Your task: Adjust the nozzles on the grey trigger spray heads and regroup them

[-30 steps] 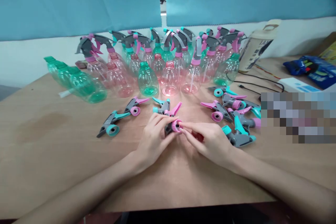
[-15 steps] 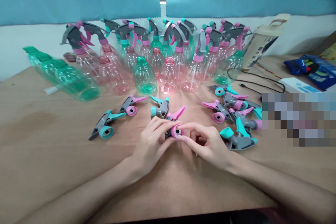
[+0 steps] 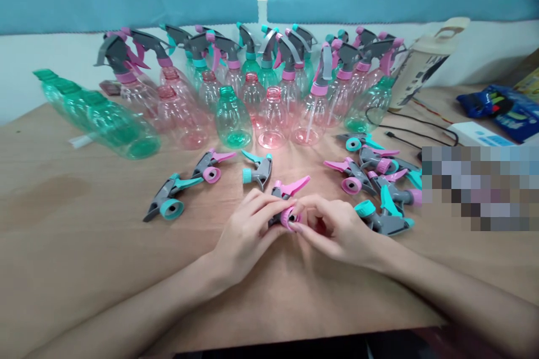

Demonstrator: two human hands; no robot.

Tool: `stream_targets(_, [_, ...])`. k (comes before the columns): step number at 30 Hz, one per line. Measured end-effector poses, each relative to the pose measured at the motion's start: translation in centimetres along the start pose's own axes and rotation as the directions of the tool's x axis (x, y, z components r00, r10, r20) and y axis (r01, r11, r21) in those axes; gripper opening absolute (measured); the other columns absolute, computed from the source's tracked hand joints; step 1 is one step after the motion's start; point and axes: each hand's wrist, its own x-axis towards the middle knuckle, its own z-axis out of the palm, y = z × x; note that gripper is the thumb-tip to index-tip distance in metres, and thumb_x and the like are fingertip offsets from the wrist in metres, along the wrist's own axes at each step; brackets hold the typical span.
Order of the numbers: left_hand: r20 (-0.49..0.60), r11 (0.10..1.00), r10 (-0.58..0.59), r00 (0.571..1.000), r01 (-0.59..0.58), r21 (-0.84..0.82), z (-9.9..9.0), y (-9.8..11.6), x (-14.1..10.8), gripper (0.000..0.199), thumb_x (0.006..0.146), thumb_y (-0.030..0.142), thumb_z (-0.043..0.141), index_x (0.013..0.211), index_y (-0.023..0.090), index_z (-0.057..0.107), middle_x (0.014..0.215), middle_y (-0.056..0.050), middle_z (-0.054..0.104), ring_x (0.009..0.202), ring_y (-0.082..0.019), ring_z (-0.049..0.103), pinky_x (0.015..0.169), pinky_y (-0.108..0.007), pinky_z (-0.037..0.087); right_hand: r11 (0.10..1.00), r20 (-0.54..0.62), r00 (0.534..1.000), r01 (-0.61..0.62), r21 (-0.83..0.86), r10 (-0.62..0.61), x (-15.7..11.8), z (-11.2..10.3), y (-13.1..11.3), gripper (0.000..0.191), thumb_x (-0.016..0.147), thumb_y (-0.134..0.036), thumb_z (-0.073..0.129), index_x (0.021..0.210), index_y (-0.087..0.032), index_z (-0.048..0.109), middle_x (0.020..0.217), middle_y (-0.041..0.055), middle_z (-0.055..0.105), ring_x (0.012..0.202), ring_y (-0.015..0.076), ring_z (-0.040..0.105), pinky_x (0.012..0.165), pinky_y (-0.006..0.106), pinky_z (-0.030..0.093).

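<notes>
Over the near middle of the table, both hands hold one grey and pink trigger sprayer head (image 3: 290,186). My left hand (image 3: 250,227) is closed round its grey body, which the fingers partly hide. My right hand (image 3: 332,230) pinches the pink collar, whose round opening faces me, between thumb and index finger; the other fingers are curled. Just beyond lies a sprayer head with a turquoise trigger and collar (image 3: 259,170). Two more sprayer heads, one turquoise (image 3: 172,207) and one pink (image 3: 211,173), rest on the left.
Several loose sprayer heads (image 3: 351,184) lie on the right. Behind stand uncapped green (image 3: 233,118) and pink bottles (image 3: 273,120), with bottles wearing sprayers further back. A black cable (image 3: 415,141), a white box (image 3: 480,134), a cream tumbler (image 3: 423,67) and a blue packet (image 3: 509,115) occupy the right side.
The sprayer head in my hands has shifted slightly right and towards me, its trigger now pointing more to the right. Both hands keep their hold on it.
</notes>
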Motion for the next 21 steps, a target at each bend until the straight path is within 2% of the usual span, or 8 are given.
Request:
stream_targets(2, [0.013, 1.0, 0.009, 1.0, -0.009, 0.008, 0.0, -0.1, 0.0, 0.026, 0.083, 0.014, 0.063, 0.108, 0.019, 0.058, 0.097, -0.003, 0.064, 0.084, -0.017, 0.05, 0.074, -0.03, 0.048, 0.998, 0.056, 0.998, 0.033, -0.049, -0.03, 0.1, -0.4, 0.1, 0.009, 0.089, -0.023, 0.052, 0.097, -0.019, 0.055, 0.06, -0.0049, 0.058, 0.05, 0.0089, 0.052, 0.051, 0.02, 0.04])
stream_targets(4, [0.025, 1.0, 0.02, 0.999, -0.021, 0.015, 0.0, -0.2, -0.1, 0.026, 0.084, 0.014, 0.063, 0.108, 0.019, 0.058, 0.099, -0.004, 0.064, 0.086, -0.018, 0.051, 0.076, -0.031, 0.048, 0.995, 0.103, 0.994, 0.057, -0.087, -0.048, 0.3, -0.9, 0.1, 0.01, 0.091, -0.021, 0.049, 0.097, -0.02, 0.057, 0.076, -0.0007, 0.066, 0.061, 0.0102, 0.059, 0.059, 0.021, 0.043])
stream_targets(6, [0.028, 0.999, 0.031, 0.999, -0.031, 0.014, 0.1, -0.2, 0.0, 0.024, 0.084, 0.016, 0.062, 0.109, 0.018, 0.058, 0.1, -0.005, 0.065, 0.087, -0.019, 0.051, 0.076, -0.032, 0.049, 0.992, 0.14, 0.989, 0.065, -0.105, -0.05, 0.4, -1.4, 0.0, 0.012, 0.093, -0.02, 0.046, 0.096, -0.02, 0.058, 0.085, 0.0006, 0.068, 0.068, 0.0106, 0.061, 0.062, 0.021, 0.043])
stream_targets(11, [0.026, 1.0, 0.023, 0.999, -0.023, 0.0, 0.2, 0.3, 0.1, 0.02, 0.085, 0.023, 0.062, 0.105, 0.016, 0.062, 0.096, -0.007, 0.066, 0.084, -0.018, 0.053, 0.075, -0.032, 0.049, 0.997, 0.186, 0.983, 0.021, -0.079, -0.006, 0.7, -2.5, -0.7, 0.011, 0.093, -0.018, 0.047, 0.091, -0.019, 0.058, 0.079, -0.0013, 0.063, 0.066, 0.0089, 0.056, 0.061, 0.018, 0.041])
stream_targets(15, [0.021, 1.0, 0.019, 1.0, -0.018, -0.008, -0.1, 0.6, 0.3, 0.02, 0.085, 0.02, 0.062, 0.105, 0.016, 0.062, 0.096, -0.006, 0.066, 0.085, -0.018, 0.054, 0.076, -0.031, 0.049, 0.999, 0.189, 0.982, -0.019, -0.047, 0.028, 0.7, -3.1, -1.3, 0.01, 0.092, -0.019, 0.048, 0.086, -0.018, 0.056, 0.075, -0.0022, 0.06, 0.063, 0.0082, 0.053, 0.058, 0.018, 0.04])
stream_targets(18, [-0.047, 0.998, -0.014, 0.999, 0.017, 0.055, -0.8, 0.2, 0.5, 0.021, 0.086, 0.017, 0.06, 0.107, 0.016, 0.06, 0.097, -0.006, 0.064, 0.088, -0.018, 0.055, 0.078, -0.031, 0.048, 0.996, 0.151, 0.985, -0.084, 0.005, 0.082, 0.5, -3.4, -1.5, 0.012, 0.092, -0.025, 0.05, 0.084, -0.018, 0.056, 0.07, -0.002, 0.057, 0.059, 0.0086, 0.051, 0.054, 0.019, 0.04])
stream_targets(21, [-0.126, 0.991, -0.049, 0.991, 0.064, 0.117, -1.3, -0.1, 0.6, 0.022, 0.085, 0.017, 0.061, 0.107, 0.017, 0.059, 0.1, -0.006, 0.063, 0.091, -0.018, 0.056, 0.08, -0.032, 0.047, 0.973, 0.141, 0.977, -0.181, 0.143, 0.161, 0.4, -3.2, -1.4, 0.015, 0.093, -0.03, 0.049, 0.086, -0.018, 0.055, 0.073, -0.0003, 0.061, 0.062, 0.0095, 0.058, 0.055, 0.02, 0.045])
